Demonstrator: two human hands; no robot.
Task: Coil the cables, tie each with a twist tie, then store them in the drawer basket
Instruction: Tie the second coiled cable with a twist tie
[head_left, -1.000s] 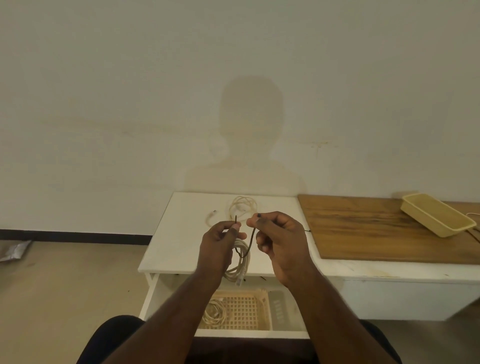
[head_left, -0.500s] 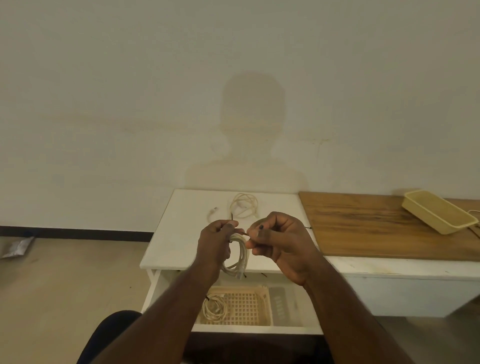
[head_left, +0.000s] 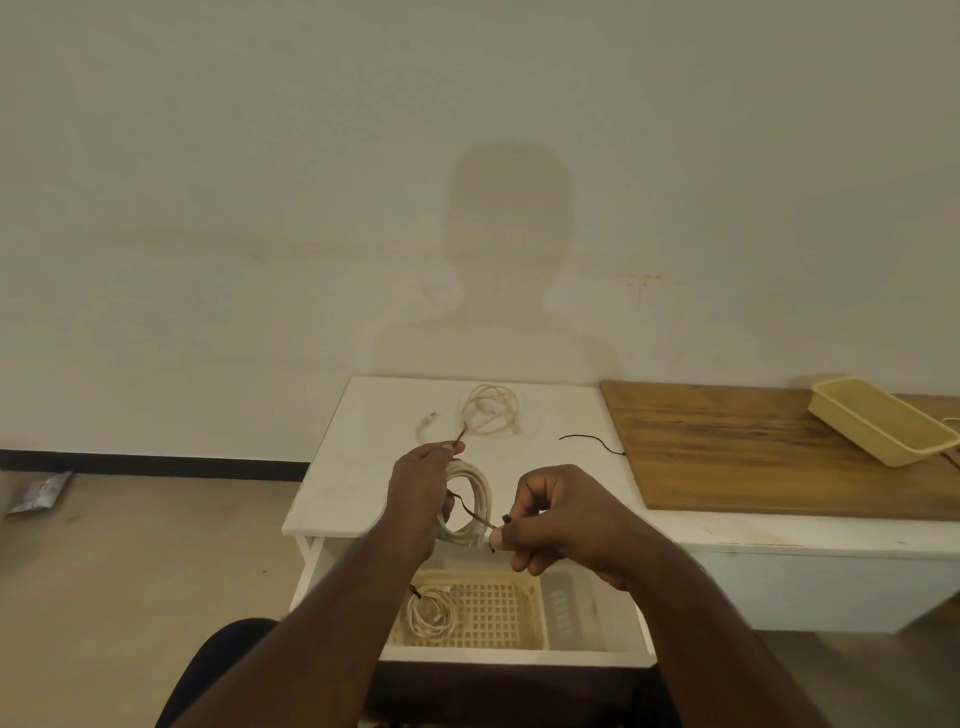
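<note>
My left hand (head_left: 418, 491) grips a coiled white cable (head_left: 470, 501) held above the white table's front edge and pinches one end of a dark twist tie (head_left: 470, 506) that runs across the coil. My right hand (head_left: 558, 519) pinches the tie's other end, below and to the right. A second white cable (head_left: 488, 410) lies loosely coiled at the back of the table. Another dark twist tie (head_left: 592, 441) lies to its right. In the open drawer (head_left: 519, 657), the beige lattice basket (head_left: 498, 616) holds a tied coil (head_left: 431, 613).
A wooden board (head_left: 769, 452) covers the table's right part, with a beige tray (head_left: 878, 431) tilted on its far corner. The white table (head_left: 363, 467) meets the wall behind. A grey packet (head_left: 39, 493) lies on the floor at the left.
My hands have drawn apart: the right hand moved down and right with one tie end, the left stayed on the coil. The tie now stretches across the coil.
</note>
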